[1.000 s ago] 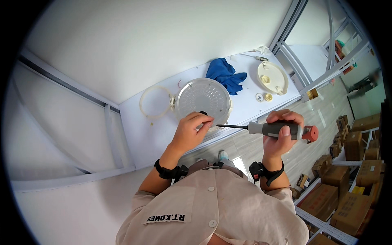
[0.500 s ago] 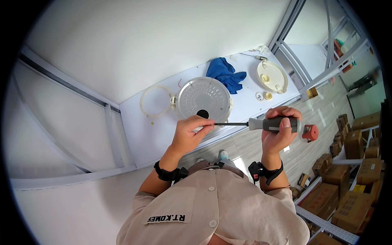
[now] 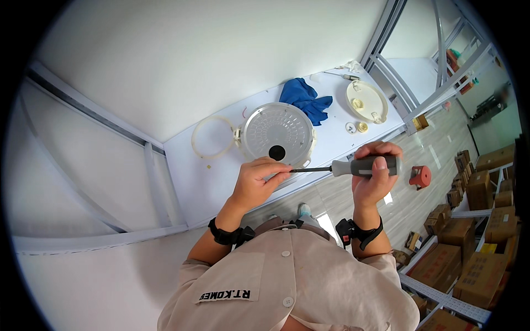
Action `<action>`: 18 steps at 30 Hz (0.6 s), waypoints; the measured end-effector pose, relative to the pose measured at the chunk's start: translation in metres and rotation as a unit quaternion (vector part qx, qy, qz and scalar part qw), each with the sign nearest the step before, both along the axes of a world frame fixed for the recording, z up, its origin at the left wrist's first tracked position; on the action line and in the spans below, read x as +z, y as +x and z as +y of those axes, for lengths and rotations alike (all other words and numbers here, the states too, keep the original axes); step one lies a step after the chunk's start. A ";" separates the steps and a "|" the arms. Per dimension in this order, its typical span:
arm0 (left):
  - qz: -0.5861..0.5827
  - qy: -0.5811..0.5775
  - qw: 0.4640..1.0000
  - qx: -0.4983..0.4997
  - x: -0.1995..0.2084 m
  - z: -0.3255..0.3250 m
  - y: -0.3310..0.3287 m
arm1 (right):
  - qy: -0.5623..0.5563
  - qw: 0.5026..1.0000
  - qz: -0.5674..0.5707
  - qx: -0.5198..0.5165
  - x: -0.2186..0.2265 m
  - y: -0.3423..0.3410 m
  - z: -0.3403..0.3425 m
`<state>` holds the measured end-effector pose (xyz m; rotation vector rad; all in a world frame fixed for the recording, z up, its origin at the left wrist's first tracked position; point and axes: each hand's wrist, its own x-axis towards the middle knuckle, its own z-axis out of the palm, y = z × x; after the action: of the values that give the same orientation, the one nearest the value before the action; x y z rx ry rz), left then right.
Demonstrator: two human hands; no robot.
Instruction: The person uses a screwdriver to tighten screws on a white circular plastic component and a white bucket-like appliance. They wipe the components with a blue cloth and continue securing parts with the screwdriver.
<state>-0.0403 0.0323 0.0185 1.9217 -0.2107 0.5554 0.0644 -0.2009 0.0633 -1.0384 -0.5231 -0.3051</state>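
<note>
My right hand is wrapped round the grey and black handle of a screwdriver, its thumb lying along the grip. The dark shaft points left, nearly level. Its tip meets the pinched thumb and fingers of my left hand; whether a small part is also between them is hidden. Beyond my hands, a round silver metal lid with cream side tabs lies on the white table. A black round spot marks its near part, just past my left fingers.
Left of the lid lies a cream ring. Behind it is a crumpled blue cloth. Farther right are a cream round cover, small round parts and another screwdriver. A red stool and boxes stand right.
The screwdriver and my right hand have shifted slightly left and up. My left hand keeps its pinch at the tip, and more of the black spot shows.
</note>
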 end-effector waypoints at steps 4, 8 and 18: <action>0.011 0.029 1.000 -0.006 0.004 0.004 -0.003 | -0.052 0.998 0.024 -0.018 0.013 -0.002 0.004; -0.010 0.071 0.997 -0.008 -0.001 0.007 0.000 | -0.127 0.991 -0.032 -0.042 0.014 -0.007 0.004; -0.031 0.136 0.989 0.047 -0.018 0.003 0.022 | -0.238 0.962 -0.129 0.033 0.024 -0.016 0.020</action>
<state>-0.0180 0.0352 0.0002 2.1893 -0.2453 0.6780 0.0486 -0.1811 0.0873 -1.4534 -0.8945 -0.2616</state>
